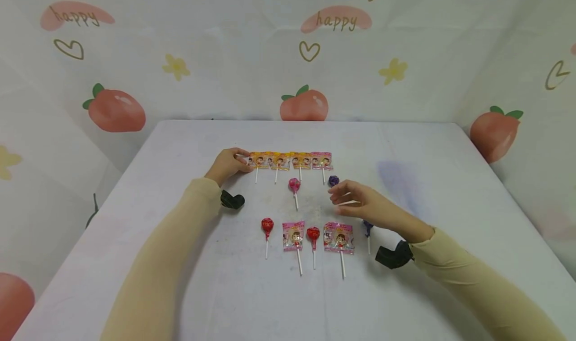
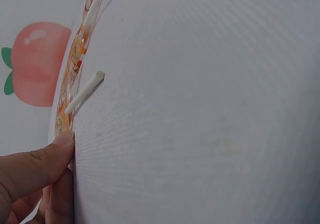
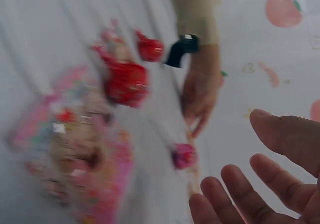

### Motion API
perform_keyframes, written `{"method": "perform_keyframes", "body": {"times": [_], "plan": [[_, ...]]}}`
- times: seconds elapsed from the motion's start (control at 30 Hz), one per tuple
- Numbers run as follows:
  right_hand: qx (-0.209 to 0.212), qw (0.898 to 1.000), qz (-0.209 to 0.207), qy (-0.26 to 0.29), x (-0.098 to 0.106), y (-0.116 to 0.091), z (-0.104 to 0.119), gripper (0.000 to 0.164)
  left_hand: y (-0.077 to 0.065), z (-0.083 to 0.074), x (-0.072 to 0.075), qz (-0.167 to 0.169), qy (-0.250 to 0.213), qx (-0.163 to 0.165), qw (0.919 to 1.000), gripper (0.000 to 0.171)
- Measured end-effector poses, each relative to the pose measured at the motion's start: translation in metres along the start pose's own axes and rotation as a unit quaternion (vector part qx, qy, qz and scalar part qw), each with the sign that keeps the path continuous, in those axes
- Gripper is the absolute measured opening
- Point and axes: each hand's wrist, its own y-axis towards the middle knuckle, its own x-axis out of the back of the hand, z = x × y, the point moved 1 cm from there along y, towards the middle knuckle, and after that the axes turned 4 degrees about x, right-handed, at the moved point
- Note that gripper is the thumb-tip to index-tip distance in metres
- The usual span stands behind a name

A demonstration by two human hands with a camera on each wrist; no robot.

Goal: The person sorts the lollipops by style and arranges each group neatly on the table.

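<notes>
In the head view a row of bagged lollipops lies at the back. My left hand pinches the left edge of the leftmost one, a lollipop in an orange wrapper. The left wrist view shows the thumb on that wrapper, with a white stick jutting toward the camera. My right hand hovers with loosely spread fingers and holds nothing. Just beyond its fingertips is a purple ball lollipop. A dark purple lollipop is partly hidden under that hand.
Two more orange-wrapped lollipops and a pink-wrapped one complete the row. A pink ball lollipop lies mid-table. Nearer are a red lollipop, another red one, and two pink-bagged lollipops. A printed cloth hangs behind the white table.
</notes>
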Motion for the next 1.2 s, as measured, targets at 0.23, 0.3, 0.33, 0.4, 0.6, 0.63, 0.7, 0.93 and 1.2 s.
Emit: {"method": "perform_keyframes", "body": {"times": [0.23,0.3,0.33,0.4,0.6,0.63,0.7,0.93,1.2], "plan": [[-0.032,0.998,0.034,-0.039,-0.021,-0.014,-0.012,0.047,0.003,0.001,0.000,-0.004,0.004,-0.008,1.0000,0.053],[-0.036,0.998,0.036,-0.049,-0.024,-0.016,-0.013,0.048,0.004,0.001,-0.001,-0.006,0.008,-0.009,0.9999,0.052],[-0.036,0.997,0.037,-0.055,-0.025,-0.017,-0.013,0.049,0.004,0.001,-0.001,-0.008,0.010,-0.009,0.9999,0.052],[-0.032,0.996,0.038,-0.077,-0.027,-0.018,-0.013,0.049,0.004,0.001,-0.001,-0.010,0.013,-0.010,0.9998,0.052],[-0.017,0.989,0.045,-0.142,-0.031,-0.017,-0.013,0.050,0.004,0.001,-0.002,-0.013,0.010,-0.008,0.9998,0.051],[-0.016,0.987,0.047,-0.151,-0.031,-0.017,-0.013,0.050,0.004,0.001,-0.002,-0.013,0.011,-0.007,0.9998,0.051],[-0.020,0.985,0.052,-0.165,-0.032,-0.016,-0.012,0.050,0.004,0.001,-0.002,-0.013,0.009,-0.007,0.9998,0.051],[-0.019,0.975,0.065,-0.210,-0.033,-0.013,-0.008,0.050,0.005,0.002,-0.001,-0.014,0.007,-0.005,0.9999,0.051],[0.002,0.973,0.052,-0.226,-0.032,-0.011,-0.008,0.042,0.006,0.002,-0.002,-0.013,0.010,-0.005,0.9999,0.052]]}}
